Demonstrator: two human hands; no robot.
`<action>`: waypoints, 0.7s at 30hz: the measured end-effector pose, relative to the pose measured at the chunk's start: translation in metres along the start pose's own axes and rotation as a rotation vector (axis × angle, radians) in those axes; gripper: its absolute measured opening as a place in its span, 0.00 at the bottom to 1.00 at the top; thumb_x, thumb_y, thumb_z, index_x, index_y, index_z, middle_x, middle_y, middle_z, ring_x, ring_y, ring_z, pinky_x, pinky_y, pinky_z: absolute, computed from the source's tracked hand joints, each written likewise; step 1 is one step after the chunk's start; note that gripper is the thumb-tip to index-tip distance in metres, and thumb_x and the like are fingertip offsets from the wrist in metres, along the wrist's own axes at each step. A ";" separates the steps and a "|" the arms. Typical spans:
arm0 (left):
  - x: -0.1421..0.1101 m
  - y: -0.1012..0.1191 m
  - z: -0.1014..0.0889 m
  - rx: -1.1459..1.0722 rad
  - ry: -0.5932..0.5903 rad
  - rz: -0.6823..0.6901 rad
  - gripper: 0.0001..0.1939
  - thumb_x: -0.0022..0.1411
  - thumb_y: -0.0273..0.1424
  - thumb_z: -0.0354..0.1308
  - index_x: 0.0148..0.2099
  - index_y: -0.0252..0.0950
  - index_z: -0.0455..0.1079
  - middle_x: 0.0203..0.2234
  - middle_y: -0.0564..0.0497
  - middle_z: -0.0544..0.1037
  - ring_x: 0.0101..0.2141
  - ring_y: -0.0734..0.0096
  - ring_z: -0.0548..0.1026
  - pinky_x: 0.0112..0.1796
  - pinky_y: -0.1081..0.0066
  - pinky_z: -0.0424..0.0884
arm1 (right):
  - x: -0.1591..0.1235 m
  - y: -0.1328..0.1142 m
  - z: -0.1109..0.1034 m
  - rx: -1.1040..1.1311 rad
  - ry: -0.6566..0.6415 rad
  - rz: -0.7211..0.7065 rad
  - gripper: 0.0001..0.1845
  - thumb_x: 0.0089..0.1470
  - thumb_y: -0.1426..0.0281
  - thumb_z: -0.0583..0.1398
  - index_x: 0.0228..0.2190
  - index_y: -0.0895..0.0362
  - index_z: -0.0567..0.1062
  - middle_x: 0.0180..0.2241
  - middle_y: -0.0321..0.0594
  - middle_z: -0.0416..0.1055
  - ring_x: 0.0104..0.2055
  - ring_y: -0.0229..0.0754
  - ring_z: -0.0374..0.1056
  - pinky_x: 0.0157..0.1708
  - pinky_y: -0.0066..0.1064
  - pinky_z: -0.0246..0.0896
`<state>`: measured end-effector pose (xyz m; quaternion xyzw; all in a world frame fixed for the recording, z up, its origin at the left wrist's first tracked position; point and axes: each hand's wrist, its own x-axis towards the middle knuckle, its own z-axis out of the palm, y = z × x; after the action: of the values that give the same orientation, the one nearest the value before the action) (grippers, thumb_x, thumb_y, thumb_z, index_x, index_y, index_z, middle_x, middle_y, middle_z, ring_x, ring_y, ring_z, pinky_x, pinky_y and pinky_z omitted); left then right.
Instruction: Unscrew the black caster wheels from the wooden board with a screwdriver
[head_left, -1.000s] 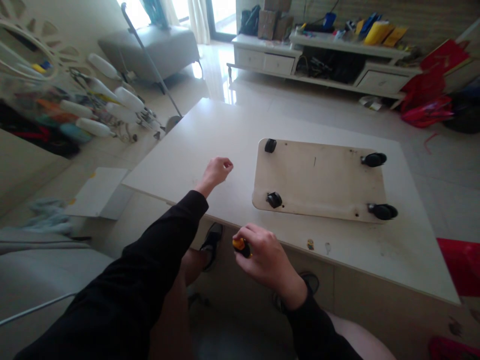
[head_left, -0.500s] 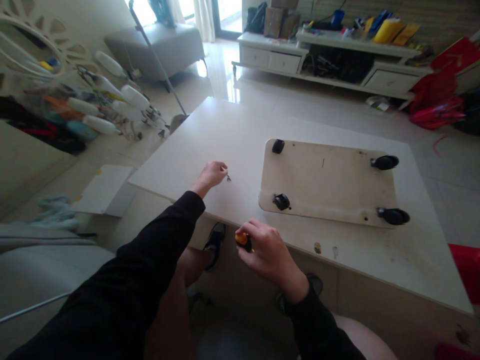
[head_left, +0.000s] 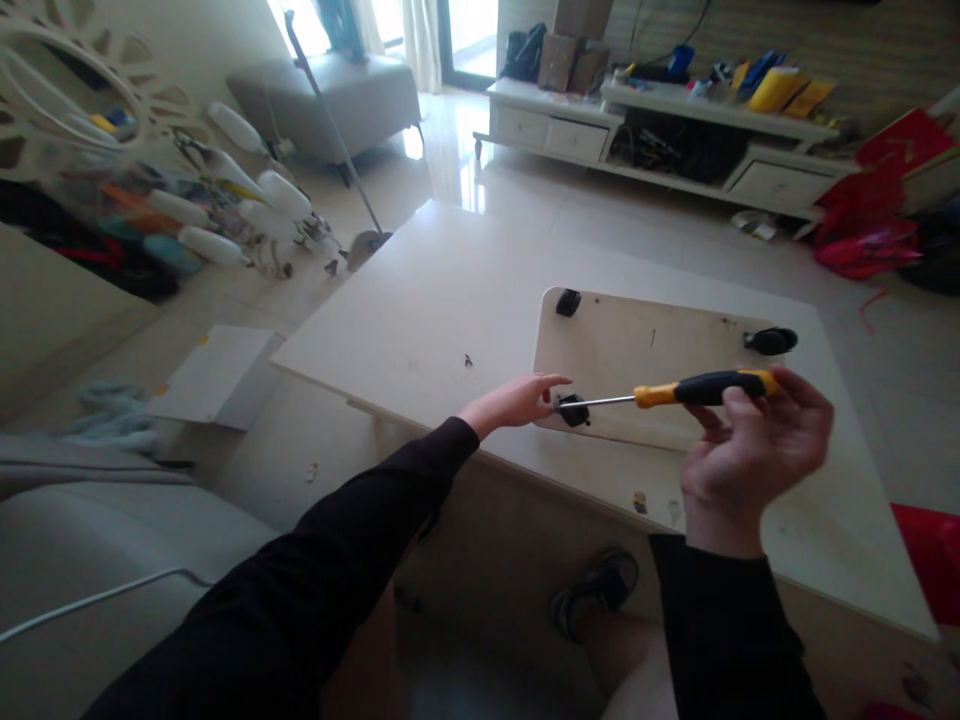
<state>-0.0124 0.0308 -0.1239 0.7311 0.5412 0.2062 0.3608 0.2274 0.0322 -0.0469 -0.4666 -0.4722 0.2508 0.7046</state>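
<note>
My right hand (head_left: 757, 450) holds a yellow-and-black screwdriver (head_left: 705, 388) by its handle, the shaft pointing left. Its tip is by the near-left caster (head_left: 574, 409) of a pale rectangular board (head_left: 645, 355). My left hand (head_left: 517, 398) is at that same caster, its curled fingers beside the screwdriver tip and one finger stretched out above. Whatever those fingers pinch is too small to make out. Black casters also stand at the board's far left (head_left: 568, 303) and far right (head_left: 771, 341). A few small dark screws (head_left: 468, 360) lie left of the board.
The board lies on a white table (head_left: 405, 300), whose near edge runs before my legs. A white box (head_left: 217, 375) stands on the floor at left. Across the room is a low white cabinet (head_left: 555, 135) with items on top; a grey bench (head_left: 330, 105) stands at back left.
My left hand has moved right from beside the screws to the near-left caster. My right hand has risen from the table's edge and brought the screwdriver over the board, its tip at the caster.
</note>
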 end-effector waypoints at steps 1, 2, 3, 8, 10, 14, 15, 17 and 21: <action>0.002 0.001 0.002 0.001 -0.009 0.018 0.32 0.66 0.22 0.59 0.71 0.35 0.70 0.42 0.46 0.84 0.37 0.68 0.79 0.43 0.70 0.75 | 0.004 0.001 0.000 -0.029 0.065 -0.024 0.21 0.51 0.71 0.65 0.49 0.50 0.75 0.49 0.44 0.76 0.51 0.52 0.78 0.36 0.43 0.81; 0.004 0.001 0.005 0.004 -0.016 0.036 0.31 0.66 0.21 0.58 0.70 0.35 0.71 0.43 0.46 0.84 0.38 0.68 0.79 0.44 0.70 0.75 | 0.006 0.003 -0.001 -0.057 0.116 -0.049 0.21 0.52 0.71 0.64 0.49 0.50 0.75 0.50 0.45 0.75 0.52 0.53 0.78 0.37 0.45 0.82; 0.005 0.002 0.007 0.012 -0.017 0.050 0.31 0.65 0.20 0.57 0.69 0.36 0.72 0.43 0.46 0.84 0.40 0.67 0.80 0.44 0.70 0.75 | 0.008 0.004 -0.001 -0.071 0.158 -0.070 0.22 0.51 0.72 0.63 0.49 0.49 0.75 0.52 0.45 0.74 0.53 0.54 0.78 0.37 0.46 0.82; 0.002 0.001 0.015 0.028 0.014 0.048 0.27 0.64 0.20 0.58 0.64 0.37 0.75 0.47 0.44 0.84 0.42 0.64 0.81 0.45 0.67 0.76 | 0.009 0.011 0.003 -0.005 0.182 -0.092 0.22 0.48 0.74 0.66 0.46 0.49 0.76 0.52 0.44 0.74 0.54 0.56 0.77 0.37 0.46 0.81; 0.000 0.001 0.017 0.034 0.023 0.048 0.29 0.65 0.21 0.59 0.67 0.38 0.72 0.48 0.43 0.84 0.43 0.63 0.81 0.45 0.67 0.76 | 0.006 0.012 0.006 -0.030 0.123 -0.110 0.22 0.49 0.73 0.68 0.47 0.50 0.77 0.51 0.45 0.75 0.53 0.56 0.78 0.43 0.50 0.81; -0.002 0.003 0.018 0.064 0.003 0.084 0.33 0.66 0.19 0.57 0.71 0.41 0.69 0.51 0.44 0.82 0.45 0.63 0.81 0.47 0.67 0.75 | -0.002 0.007 0.013 -0.147 0.078 -0.200 0.19 0.51 0.72 0.70 0.46 0.54 0.78 0.49 0.47 0.76 0.53 0.54 0.77 0.58 0.54 0.73; -0.001 0.004 0.018 0.066 -0.001 0.088 0.31 0.66 0.20 0.58 0.70 0.40 0.70 0.51 0.43 0.82 0.46 0.63 0.81 0.47 0.67 0.75 | -0.003 0.004 0.015 -0.167 0.074 -0.209 0.18 0.52 0.71 0.70 0.46 0.55 0.78 0.49 0.48 0.76 0.53 0.54 0.77 0.59 0.54 0.72; -0.001 0.006 0.017 0.077 0.023 0.078 0.26 0.67 0.23 0.59 0.66 0.39 0.72 0.51 0.43 0.81 0.46 0.61 0.81 0.46 0.66 0.75 | -0.006 0.000 0.019 -0.191 0.057 -0.204 0.17 0.54 0.70 0.69 0.45 0.55 0.77 0.49 0.48 0.75 0.53 0.54 0.77 0.59 0.54 0.72; -0.008 0.015 0.017 0.128 0.083 -0.013 0.19 0.68 0.28 0.62 0.60 0.38 0.72 0.50 0.42 0.81 0.46 0.58 0.81 0.45 0.63 0.76 | -0.011 -0.005 0.023 -0.222 0.007 -0.195 0.15 0.56 0.68 0.68 0.46 0.54 0.76 0.49 0.49 0.74 0.53 0.54 0.76 0.60 0.57 0.72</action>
<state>0.0065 0.0160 -0.1226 0.7399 0.5725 0.1989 0.2919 0.2013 0.0314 -0.0447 -0.4946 -0.5377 0.1258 0.6712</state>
